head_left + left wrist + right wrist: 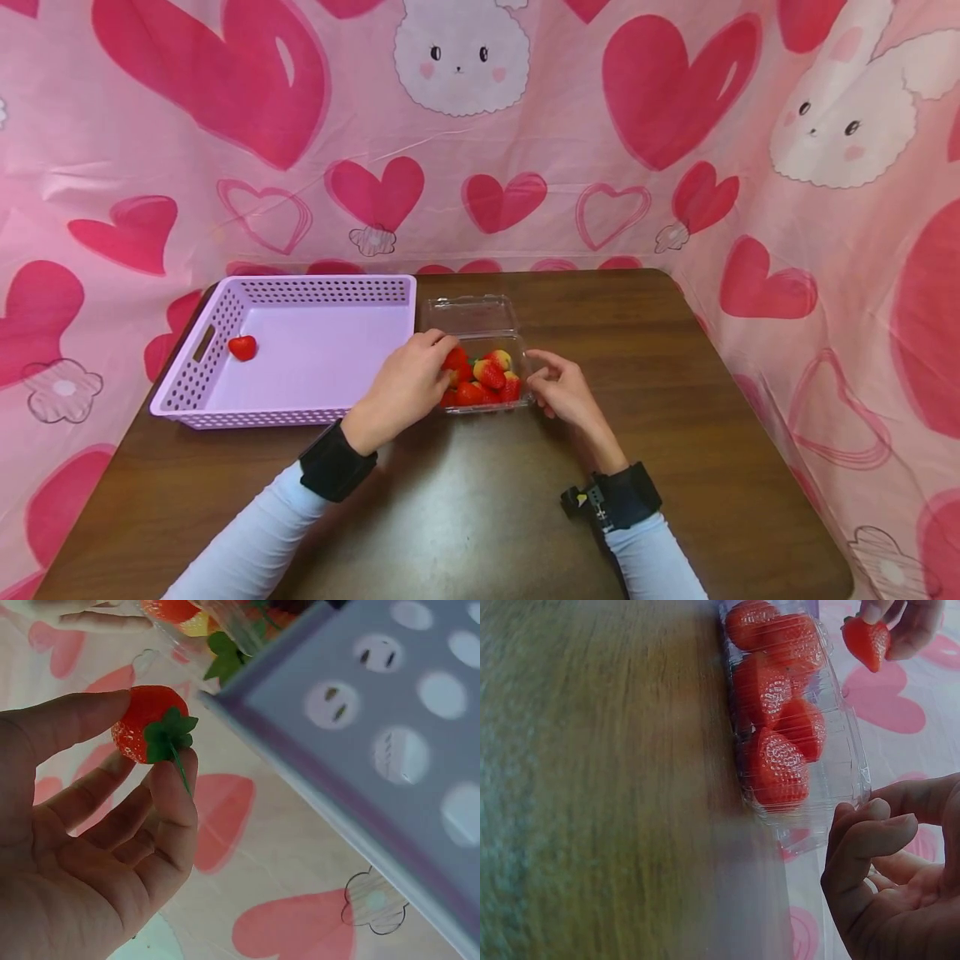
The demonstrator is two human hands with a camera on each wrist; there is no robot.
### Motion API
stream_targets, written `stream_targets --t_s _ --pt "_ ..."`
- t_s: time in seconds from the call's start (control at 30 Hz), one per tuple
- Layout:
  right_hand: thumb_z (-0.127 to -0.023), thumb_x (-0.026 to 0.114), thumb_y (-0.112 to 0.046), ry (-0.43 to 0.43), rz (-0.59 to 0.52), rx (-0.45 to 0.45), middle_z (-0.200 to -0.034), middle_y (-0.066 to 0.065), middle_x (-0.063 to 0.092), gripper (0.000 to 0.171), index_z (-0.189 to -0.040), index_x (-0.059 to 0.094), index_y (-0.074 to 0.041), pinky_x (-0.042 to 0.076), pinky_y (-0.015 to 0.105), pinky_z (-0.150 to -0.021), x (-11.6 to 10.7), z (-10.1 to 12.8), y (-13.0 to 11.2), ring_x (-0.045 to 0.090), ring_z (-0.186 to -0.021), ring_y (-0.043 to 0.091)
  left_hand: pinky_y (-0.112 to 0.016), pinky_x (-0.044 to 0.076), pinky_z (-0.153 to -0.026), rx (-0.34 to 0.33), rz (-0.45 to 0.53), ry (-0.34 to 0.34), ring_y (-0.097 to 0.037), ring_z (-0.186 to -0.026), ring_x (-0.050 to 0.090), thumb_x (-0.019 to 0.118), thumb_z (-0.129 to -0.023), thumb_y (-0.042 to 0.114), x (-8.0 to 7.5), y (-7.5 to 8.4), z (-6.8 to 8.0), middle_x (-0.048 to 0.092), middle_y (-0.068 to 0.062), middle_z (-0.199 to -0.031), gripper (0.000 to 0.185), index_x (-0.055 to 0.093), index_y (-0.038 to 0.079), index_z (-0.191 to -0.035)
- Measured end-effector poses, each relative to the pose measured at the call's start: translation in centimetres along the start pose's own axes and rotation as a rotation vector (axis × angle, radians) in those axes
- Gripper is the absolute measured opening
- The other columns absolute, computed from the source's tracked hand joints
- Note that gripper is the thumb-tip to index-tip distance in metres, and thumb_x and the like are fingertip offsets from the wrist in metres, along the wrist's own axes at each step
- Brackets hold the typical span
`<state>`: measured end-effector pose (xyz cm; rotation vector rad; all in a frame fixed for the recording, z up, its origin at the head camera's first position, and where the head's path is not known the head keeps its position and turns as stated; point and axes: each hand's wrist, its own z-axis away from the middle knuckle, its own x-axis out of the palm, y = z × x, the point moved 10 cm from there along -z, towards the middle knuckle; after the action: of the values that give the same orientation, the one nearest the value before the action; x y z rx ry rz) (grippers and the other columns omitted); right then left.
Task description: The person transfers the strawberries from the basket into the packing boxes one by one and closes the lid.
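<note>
Behind left hand (405,387), pinched strawberry (454,359) half hidden

- the head view is bright and evenly lit, with a soft sheen on the counter (480,517) in front of me.
- its edges bow outward.
- my left wrist view blurs the basket (390,750) up close.
- my right wrist view smears the wood at left.

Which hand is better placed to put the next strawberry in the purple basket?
The left hand, probably: it already pinches a strawberry and is next to the purple basket. The right hand holds nothing, beside the clear box.
</note>
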<state>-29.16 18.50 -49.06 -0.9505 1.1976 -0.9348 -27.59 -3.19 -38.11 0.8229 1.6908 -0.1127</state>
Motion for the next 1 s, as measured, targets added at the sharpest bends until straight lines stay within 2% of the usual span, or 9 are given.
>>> stream_targets --t_s 0.27,0.6,0.83,1.0 --pt "-0.101 0.061 -0.005 -0.003 -0.003 0.008 -0.077 0.011 0.062 0.043 -0.144 0.060 -0.006 0.047 0.029 -0.049 0.0 -0.1 0.1 0.051 -0.056 0.022 -0.045 0.057 -0.096 0.030 0.018 -0.038 -0.031 -0.105 0.066 0.086 -0.085 0.005 1.2 1.4 -0.6 0.068 -0.016 -0.116 0.043 0.071 0.001 -0.124" --pt "-0.101 0.061 -0.004 -0.003 -0.004 0.005 -0.075 0.011 0.061 0.043 -0.144 0.060 -0.005 0.047 0.029 -0.049 0.0 -0.1 0.5 0.051 -0.054 0.022 -0.044 0.058 -0.093 0.091 0.030 -0.047 -0.031 -0.099 0.067 0.086 -0.085 0.004 2.7 3.0 -0.9 0.067 -0.015 -0.110 0.042 0.071 0.000 -0.123" --pt "-0.100 0.060 -0.003 -0.004 -0.022 -0.013 -0.076 0.012 0.062 0.044 -0.144 0.060 -0.005 0.047 0.028 -0.047 0.0 -0.2 0.3 0.050 -0.053 0.021 -0.046 0.058 -0.093 0.109 0.020 -0.042 -0.032 -0.101 0.066 0.086 -0.086 0.005 3.2 3.2 -1.1 0.066 -0.015 -0.109 0.038 0.071 0.002 -0.121" --pt "-0.100 0.060 -0.003 -0.005 -0.023 -0.016 -0.075 0.011 0.062 0.043 -0.144 0.060 -0.004 0.046 0.028 -0.047 0.0 -0.2 0.2 0.050 -0.053 0.021 -0.046 0.058 -0.092 0.138 -0.021 -0.040 -0.033 -0.099 0.066 0.086 -0.086 0.006 3.5 3.7 -1.3 0.069 -0.015 -0.108 0.036 0.072 0.002 -0.118"
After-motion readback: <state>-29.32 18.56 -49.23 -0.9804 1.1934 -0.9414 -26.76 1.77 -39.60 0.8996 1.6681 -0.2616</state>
